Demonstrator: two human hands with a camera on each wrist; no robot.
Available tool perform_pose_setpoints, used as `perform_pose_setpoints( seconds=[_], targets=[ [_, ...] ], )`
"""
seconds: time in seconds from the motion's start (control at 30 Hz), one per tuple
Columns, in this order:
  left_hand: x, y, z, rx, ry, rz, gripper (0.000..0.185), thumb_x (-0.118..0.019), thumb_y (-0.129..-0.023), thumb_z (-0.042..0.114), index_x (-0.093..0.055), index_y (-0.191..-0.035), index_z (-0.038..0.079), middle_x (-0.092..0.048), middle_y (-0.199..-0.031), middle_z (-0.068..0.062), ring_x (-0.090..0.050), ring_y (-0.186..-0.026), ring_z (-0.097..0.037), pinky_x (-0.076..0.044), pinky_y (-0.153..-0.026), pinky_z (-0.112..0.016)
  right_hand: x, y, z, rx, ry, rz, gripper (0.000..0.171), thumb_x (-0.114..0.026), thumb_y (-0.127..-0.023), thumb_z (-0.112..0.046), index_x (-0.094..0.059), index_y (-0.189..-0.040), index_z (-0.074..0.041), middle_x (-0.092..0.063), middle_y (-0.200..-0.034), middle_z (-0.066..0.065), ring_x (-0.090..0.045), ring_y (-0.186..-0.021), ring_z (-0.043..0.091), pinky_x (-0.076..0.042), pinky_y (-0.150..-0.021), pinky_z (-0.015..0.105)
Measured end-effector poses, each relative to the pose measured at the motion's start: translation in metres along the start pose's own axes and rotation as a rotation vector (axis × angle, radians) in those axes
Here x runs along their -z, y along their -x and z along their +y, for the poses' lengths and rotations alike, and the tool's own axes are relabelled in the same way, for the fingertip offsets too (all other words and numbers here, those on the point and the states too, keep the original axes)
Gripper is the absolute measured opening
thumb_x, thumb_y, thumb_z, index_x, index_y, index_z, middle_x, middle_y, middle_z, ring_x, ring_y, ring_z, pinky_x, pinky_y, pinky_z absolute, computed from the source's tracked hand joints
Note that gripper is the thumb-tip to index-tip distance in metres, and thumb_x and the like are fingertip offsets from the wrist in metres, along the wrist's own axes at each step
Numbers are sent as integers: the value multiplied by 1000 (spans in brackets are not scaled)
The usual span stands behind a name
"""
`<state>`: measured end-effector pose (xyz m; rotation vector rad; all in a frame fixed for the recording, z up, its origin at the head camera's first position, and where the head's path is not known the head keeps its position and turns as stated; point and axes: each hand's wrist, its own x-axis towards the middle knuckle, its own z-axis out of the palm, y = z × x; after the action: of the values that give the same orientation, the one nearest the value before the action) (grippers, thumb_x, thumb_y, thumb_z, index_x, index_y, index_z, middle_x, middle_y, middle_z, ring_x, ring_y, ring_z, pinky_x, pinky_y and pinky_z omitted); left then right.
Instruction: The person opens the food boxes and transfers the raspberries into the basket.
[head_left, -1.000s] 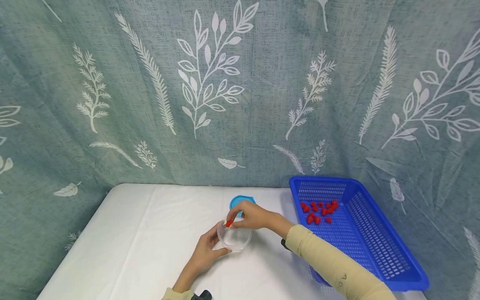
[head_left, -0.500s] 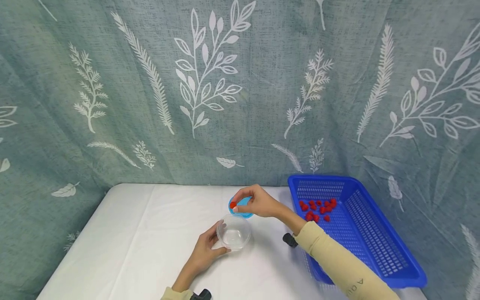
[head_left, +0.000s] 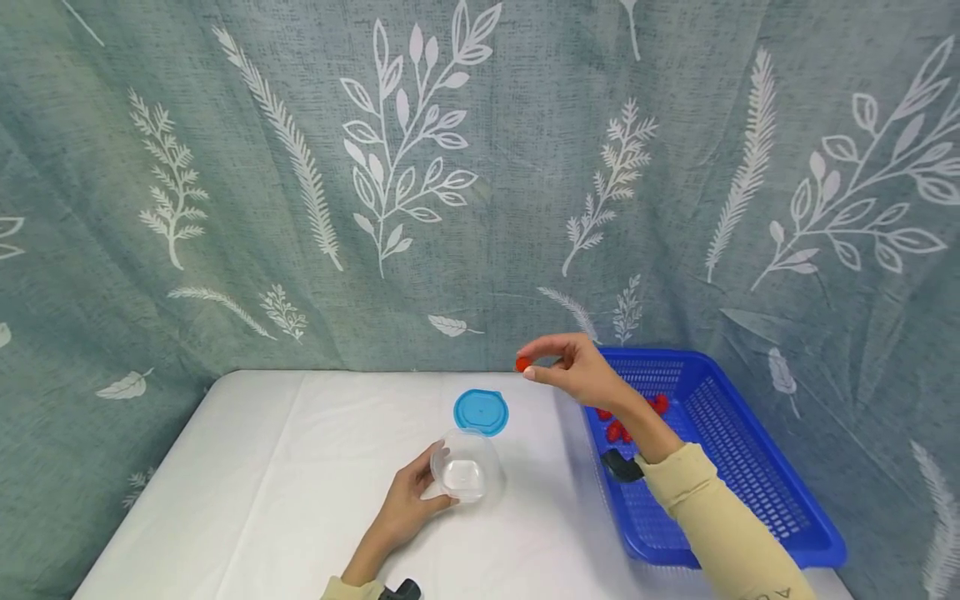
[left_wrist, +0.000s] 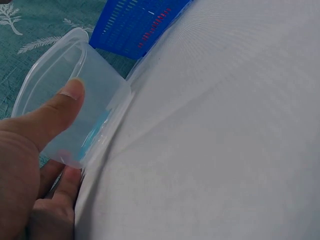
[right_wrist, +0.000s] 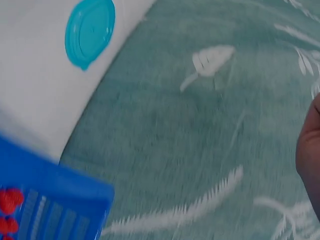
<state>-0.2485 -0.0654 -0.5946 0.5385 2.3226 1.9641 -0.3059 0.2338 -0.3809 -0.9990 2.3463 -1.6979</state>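
Note:
My left hand (head_left: 409, 498) grips a round clear plastic container (head_left: 480, 467) on the white table. In the left wrist view the thumb lies against the outer wall of the container (left_wrist: 95, 75), with fingers curled low on its far side. My right hand (head_left: 573, 367) is raised near the back edge of the table, pinching a small red raspberry (head_left: 522, 364) between thumb and fingertips. Only part of the right hand (right_wrist: 309, 155) enters the right wrist view, and the raspberry is out of sight there. A round blue lid (head_left: 481, 412) lies just behind the container.
A blue plastic basket (head_left: 738, 433) with slotted walls stands at the right, partly behind the right forearm. Several raspberries (head_left: 615, 431) lie in its far left part. A green leaf-patterned curtain (head_left: 450, 208) hangs behind the table (head_left: 322, 450).
My right hand has risen from over the container rim, past the blue lid, toward the back right with the raspberry still pinched. My left hand keeps its hold.

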Motion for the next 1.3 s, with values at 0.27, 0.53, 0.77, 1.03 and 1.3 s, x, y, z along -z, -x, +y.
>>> perform_pose_setpoints(
  seconds=[0.27, 0.53, 0.77, 1.03, 1.3],
  targets=[
    [1, 0, 0, 4, 11, -8, 95, -86, -77, 7, -34, -156, 1, -41, -158, -20, -39, -147, -36, -38, -117, -27, 36, 36, 4, -70, 122, 119, 23, -63, -101, -11, -68, -123, -6, -70, -117, -7, -32, -44, 7, -34, -41, 27],
    [-1, 1, -1, 3, 5, -17, 95, -86, -78, 6, -33, -156, 0, -40, -159, -21, -37, -148, -36, -37, -117, -28, 79, 78, 41, -89, 176, 295, 31, -63, -101, -13, -65, -130, -1, -72, -116, -7, -66, -107, 7, -56, -86, 15],
    [-1, 0, -2, 1, 12, -12, 95, -87, -77, 6, -34, -156, 1, -38, -160, -21, -37, -148, -36, -38, -117, -27, 117, 104, 89, -231, 329, 519, 38, -64, -101, -25, -65, -128, 1, -72, -103, -15, -63, -97, -7, -49, -77, 10],
    [1, -2, 0, -1, 38, -7, 95, -86, -76, 2, -35, -155, -1, -39, -159, -21, -37, -148, -35, -38, -116, -26, 132, 123, 136, -333, 451, 611, 38, -67, -100, -22, -66, -122, 9, -69, -113, 26, -55, -88, -11, -46, -72, 6],
    [0, 0, 1, -11, 34, -7, 94, -86, -75, 2, -36, -155, -2, -39, -159, -23, -38, -147, -37, -38, -116, -26, 135, 140, 170, -514, 433, 625, 36, -71, -95, -9, -63, -119, 17, -73, -102, 24, -51, -77, -13, -45, -66, 8]
  ],
)
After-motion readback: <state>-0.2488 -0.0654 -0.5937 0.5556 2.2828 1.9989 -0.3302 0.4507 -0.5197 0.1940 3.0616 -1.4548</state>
